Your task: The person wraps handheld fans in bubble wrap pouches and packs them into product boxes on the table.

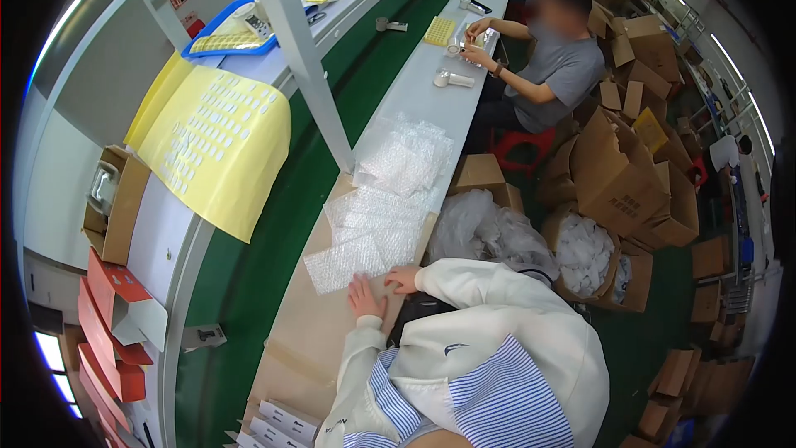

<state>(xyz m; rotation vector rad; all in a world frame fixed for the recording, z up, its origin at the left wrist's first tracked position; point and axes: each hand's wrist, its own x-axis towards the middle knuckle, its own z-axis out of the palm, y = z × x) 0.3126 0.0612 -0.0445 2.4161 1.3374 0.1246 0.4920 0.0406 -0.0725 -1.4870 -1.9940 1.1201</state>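
My left hand (366, 297) lies palm down with fingers stretched out, the tips at the lower edge of a clear bubble-wrap bag (347, 263). Just right of it, my right hand (404, 280) rests at the bench edge beside the same bag, fingers bent and a little apart, with nothing visible in them. Beyond my hands, more bubble-wrap bags (404, 153) are spread and heaped up the bench. Brown cardboard (307, 348) covers the bench top under and below my hands.
A co-worker (555, 54) sits farther up the bench, handling a small part near a white handheld device (453, 79). White boxes (282, 425) stand at the near end. Open cartons (622, 170) and a carton of plastic bags (583, 253) fill the right. A yellow sheet (215, 141) overhangs the left bench.
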